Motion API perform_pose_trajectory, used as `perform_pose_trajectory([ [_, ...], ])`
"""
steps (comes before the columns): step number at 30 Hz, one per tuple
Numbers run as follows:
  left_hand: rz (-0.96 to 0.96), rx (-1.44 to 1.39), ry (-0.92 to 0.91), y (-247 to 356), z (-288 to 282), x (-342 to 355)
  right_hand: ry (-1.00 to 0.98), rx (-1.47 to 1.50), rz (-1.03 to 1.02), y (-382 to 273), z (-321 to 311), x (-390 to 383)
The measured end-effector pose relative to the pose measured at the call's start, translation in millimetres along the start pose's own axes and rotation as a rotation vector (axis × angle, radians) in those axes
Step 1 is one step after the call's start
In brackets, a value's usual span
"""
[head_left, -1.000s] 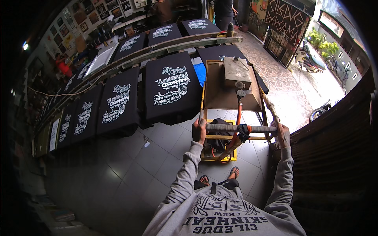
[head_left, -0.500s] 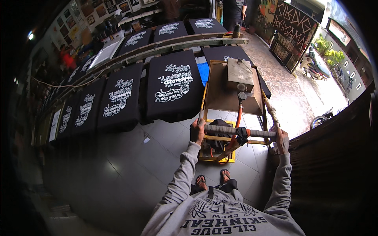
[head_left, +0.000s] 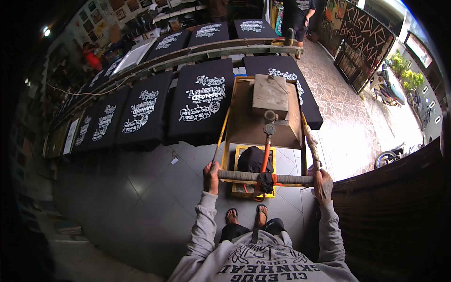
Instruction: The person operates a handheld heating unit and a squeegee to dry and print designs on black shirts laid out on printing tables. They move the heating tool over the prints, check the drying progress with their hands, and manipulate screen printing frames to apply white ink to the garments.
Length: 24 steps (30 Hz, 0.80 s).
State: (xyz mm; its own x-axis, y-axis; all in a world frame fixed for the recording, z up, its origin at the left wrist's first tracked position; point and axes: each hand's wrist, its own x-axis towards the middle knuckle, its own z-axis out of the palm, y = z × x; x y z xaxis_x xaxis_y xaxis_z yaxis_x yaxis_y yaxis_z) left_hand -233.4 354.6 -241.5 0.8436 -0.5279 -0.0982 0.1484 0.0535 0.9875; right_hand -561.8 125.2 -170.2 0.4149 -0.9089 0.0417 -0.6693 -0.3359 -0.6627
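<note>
Both my hands are closed round a grey tape-wrapped handlebar (head_left: 239,176), my left hand (head_left: 212,179) at its left end and my right hand (head_left: 323,186) at its right end. The bar belongs to a metal-framed cart with a wide brown metal hood (head_left: 239,129) and a box (head_left: 269,95) on top. An orange hose (head_left: 266,157) runs down from a valve (head_left: 269,129) past black wrapping on the bar. Beneath the bar stands a yellow frame (head_left: 272,193) with a black cloth (head_left: 251,160) in it. The hood partly covers a black printed shirt (head_left: 307,110).
Left of the cart, several black shirts (head_left: 181,89) with white prints lie along a long table. A wooden rail (head_left: 202,54) separates them from another row behind. A person (head_left: 297,19) stands at the far end. A dark corrugated wall (head_left: 390,202) borders my right.
The handlebar and my hands have moved left and nearer to me. The hood has swung left, uncovering more of the shirt on its right and covering the blue patch beside it.
</note>
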Motion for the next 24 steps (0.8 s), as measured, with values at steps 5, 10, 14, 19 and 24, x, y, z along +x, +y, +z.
perform_pose_trajectory([
  [5,-0.048,-0.121,0.132,16.8,-2.2,-44.6,-0.068,-0.209,-0.248,-5.6,-8.8,0.2],
  [10,-0.061,-0.19,0.239,35.2,-6.4,-80.7,-0.199,-0.079,-0.085,-21.5,-8.2,6.9],
  [14,-0.079,-0.147,0.327,26.3,-18.9,-103.4,-0.267,-0.065,-0.118,-35.5,-14.8,18.4],
  [19,-0.028,-0.2,0.417,37.3,-7.9,-118.8,-0.317,-0.048,-0.105,-43.5,-10.2,36.6],
  [24,-0.041,-0.198,0.583,40.3,5.5,-130.5,-0.355,0.001,-0.118,-42.5,-7.4,55.1],
])
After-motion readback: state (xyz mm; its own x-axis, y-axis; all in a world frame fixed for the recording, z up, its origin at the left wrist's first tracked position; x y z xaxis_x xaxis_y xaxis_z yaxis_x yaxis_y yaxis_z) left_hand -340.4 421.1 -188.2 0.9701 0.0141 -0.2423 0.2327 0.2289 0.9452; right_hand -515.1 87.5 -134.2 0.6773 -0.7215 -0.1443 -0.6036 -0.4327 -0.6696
